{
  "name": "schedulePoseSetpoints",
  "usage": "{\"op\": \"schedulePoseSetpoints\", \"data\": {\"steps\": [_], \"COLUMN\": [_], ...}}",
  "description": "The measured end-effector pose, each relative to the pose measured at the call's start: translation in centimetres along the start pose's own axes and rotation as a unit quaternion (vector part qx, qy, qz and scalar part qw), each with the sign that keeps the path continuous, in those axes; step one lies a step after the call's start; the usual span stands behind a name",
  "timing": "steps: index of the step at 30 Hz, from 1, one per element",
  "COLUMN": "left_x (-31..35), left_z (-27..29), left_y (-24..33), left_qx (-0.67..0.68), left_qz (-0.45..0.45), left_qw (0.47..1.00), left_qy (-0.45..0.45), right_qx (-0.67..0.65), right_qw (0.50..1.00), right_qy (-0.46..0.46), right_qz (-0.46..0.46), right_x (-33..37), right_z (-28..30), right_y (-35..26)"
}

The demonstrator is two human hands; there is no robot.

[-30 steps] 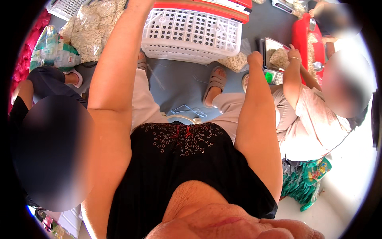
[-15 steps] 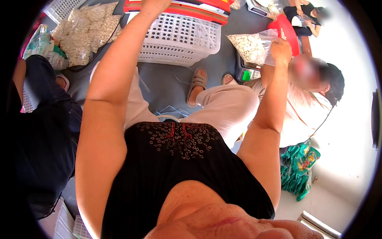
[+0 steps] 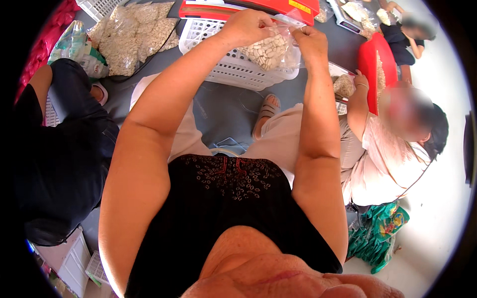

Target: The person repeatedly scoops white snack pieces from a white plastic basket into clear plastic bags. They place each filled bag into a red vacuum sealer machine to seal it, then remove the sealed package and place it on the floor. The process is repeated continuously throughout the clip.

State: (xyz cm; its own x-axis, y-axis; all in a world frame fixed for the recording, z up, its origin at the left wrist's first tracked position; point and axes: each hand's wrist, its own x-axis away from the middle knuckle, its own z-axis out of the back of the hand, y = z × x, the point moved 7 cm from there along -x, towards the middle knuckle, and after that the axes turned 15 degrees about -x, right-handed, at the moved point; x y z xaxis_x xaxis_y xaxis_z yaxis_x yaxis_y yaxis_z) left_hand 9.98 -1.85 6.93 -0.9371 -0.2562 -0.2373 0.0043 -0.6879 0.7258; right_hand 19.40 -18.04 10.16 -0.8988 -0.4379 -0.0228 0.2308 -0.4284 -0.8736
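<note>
A clear plastic bag of flat pale seeds (image 3: 268, 52) hangs between my two hands, in front of the red sealer-like device (image 3: 303, 7) and above the upturned white crate (image 3: 233, 70). My left hand (image 3: 248, 28) pinches the bag's upper left side. My right hand (image 3: 310, 43) has its fingers closed on the upper right edge, near the bag's mouth. The seeds lie bunched in the lower part of the bag. Part of the plastic is hidden behind my fingers.
Filled seed bags (image 3: 124, 42) lie in a heap at far left. On the right, a co-worker (image 3: 392, 154) sits beside a red basin (image 3: 370, 74) of seeds and another seed bag (image 3: 344, 85). A scale (image 3: 345, 20) stands farther back. Green bags (image 3: 372, 238) lie lower right.
My right hand has brought the seed bag leftward from beside the co-worker. My left hand has come back from the red device and taken hold of the bag.
</note>
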Motion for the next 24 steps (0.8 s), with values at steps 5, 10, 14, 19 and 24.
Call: {"op": "schedulePoseSetpoints", "data": {"steps": [5, 10, 14, 19, 24], "left_x": [-0.4, -1.4, -1.7, -1.5, -0.2], "left_z": [-1.9, -4.0, -4.0, -1.2, 1.2], "left_y": [1.2, 1.6, 0.5, -5.1, -5.2], "left_qx": [-0.028, 0.006, 0.083, 0.241, 0.29], "left_qz": [-0.024, 0.011, 0.067, 0.157, 0.166], "left_qw": [0.997, 0.997, 0.991, 0.943, 0.928], "left_qy": [0.07, 0.071, 0.079, 0.166, 0.168], "right_qx": [-0.236, -0.265, -0.283, -0.21, -0.3], "right_qw": [0.966, 0.959, 0.957, 0.971, 0.944], "right_qy": [-0.09, -0.093, -0.049, 0.085, 0.136], "right_qz": [-0.053, -0.041, -0.035, -0.07, -0.028], "right_x": [-0.5, -0.4, -0.6, -1.5, -1.7], "right_z": [-1.6, -1.1, 1.4, 6.8, 8.2], "right_y": [1.8, 1.8, 2.3, 4.9, 4.2]}}
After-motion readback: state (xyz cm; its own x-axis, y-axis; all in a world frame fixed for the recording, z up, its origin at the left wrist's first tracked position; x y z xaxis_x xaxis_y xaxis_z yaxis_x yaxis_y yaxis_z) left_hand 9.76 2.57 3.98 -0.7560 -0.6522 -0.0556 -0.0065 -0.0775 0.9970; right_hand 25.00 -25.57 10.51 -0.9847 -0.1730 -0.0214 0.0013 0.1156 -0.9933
